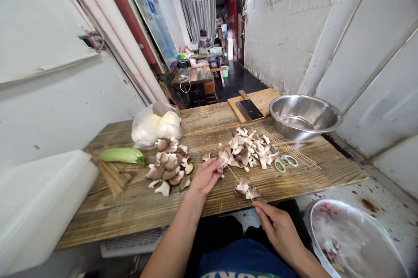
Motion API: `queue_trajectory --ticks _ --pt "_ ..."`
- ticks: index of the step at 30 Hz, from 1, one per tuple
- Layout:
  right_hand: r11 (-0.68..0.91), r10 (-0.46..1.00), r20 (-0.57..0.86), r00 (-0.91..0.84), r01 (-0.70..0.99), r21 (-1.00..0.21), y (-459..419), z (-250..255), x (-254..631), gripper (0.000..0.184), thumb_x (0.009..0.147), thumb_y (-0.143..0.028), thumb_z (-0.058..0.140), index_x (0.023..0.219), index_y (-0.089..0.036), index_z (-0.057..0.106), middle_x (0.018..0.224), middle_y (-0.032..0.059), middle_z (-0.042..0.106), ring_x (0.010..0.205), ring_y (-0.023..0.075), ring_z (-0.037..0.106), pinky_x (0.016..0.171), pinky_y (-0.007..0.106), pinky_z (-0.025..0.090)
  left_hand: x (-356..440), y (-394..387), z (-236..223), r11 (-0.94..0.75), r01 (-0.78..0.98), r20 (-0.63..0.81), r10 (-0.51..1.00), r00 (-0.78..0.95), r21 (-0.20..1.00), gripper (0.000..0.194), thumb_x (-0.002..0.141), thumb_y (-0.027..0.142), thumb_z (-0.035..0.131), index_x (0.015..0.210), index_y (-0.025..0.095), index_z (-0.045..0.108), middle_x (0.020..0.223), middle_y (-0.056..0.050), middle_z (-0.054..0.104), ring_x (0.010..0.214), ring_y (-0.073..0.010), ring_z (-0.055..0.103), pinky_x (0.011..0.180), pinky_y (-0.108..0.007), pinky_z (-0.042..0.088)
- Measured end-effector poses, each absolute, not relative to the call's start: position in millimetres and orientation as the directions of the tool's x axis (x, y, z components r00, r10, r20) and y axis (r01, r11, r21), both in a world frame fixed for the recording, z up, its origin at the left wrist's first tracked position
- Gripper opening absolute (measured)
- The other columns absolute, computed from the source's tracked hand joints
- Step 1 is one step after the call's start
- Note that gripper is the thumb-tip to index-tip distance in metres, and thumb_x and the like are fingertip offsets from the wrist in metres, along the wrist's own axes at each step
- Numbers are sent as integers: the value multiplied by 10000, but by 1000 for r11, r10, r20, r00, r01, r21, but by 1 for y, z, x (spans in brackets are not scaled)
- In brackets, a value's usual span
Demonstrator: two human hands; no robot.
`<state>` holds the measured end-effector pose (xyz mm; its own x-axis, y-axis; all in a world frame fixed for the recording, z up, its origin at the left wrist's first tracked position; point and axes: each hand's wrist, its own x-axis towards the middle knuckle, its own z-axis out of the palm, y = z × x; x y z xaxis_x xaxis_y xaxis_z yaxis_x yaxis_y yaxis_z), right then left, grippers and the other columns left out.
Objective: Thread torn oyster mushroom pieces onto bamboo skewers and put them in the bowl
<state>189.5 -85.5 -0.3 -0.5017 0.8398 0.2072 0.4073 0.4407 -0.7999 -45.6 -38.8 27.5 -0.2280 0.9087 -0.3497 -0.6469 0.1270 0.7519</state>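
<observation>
My right hand (276,226) pinches the lower end of a thin bamboo skewer (233,174), which slants up to the left over the table edge. Threaded partway along it are a few oyster mushroom pieces (246,188). At the skewer's upper end, my left hand (207,176) holds another mushroom piece (224,155) between closed fingertips; whether the tip has pierced it I cannot tell. Just beyond lies a heap of loose oyster mushrooms (250,147). A second mushroom pile (171,165) sits left of my left hand.
Green-handled scissors (285,163) and loose skewers (294,149) lie right. Behind are a steel basin (305,115) and a cleaver (248,109) on a cutting board (269,95). Leftward are a plastic bag (145,128), a green gourd (120,155) and a skewer bundle (112,178). A lined bin (355,234) stands below right.
</observation>
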Motion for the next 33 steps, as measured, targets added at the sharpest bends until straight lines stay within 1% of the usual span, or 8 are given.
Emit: queue_trajectory --ticks 5,10,16,24,33 --pt "439 847 218 -485 406 -802 -86 0 188 343 934 -324 385 1070 -192 671 867 71 727 749 183 689 705 252 545 -43 -39 29 132 -649 -356 907 -227 750 230 536 141 809 662 68 631 614 -12 562 550 -40 493 479 -120 413" --pt "451 843 229 -486 407 -795 -87 -4 188 334 934 -301 389 1066 -174 668 957 93 717 824 184 685 761 258 535 -41 -40 30 129 -646 -354 906 -231 752 250 516 159 824 647 74 630 610 -6 558 541 -36 482 468 -118 403" --pt "455 843 245 -480 393 -799 -89 -5 187 318 936 -277 386 1066 -186 663 964 87 716 810 176 684 728 246 536 -38 -41 30 140 -633 -360 904 -233 762 267 510 174 828 642 65 623 607 -8 553 543 -33 483 465 -116 386" --pt "457 845 253 -471 390 -799 -90 -8 184 311 932 -268 389 1055 -187 663 971 84 714 854 187 681 769 265 536 -38 -41 29 153 -611 -347 913 -213 777 253 535 185 819 641 77 616 597 1 545 544 -33 473 481 -123 391" --pt "460 847 262 -463 389 -798 -92 -8 182 325 938 -282 373 1059 -187 659 925 84 717 774 176 684 714 255 542 -35 -44 29 180 -586 -344 921 -180 790 256 545 188 816 642 79 607 591 7 532 535 -29 460 490 -129 382"
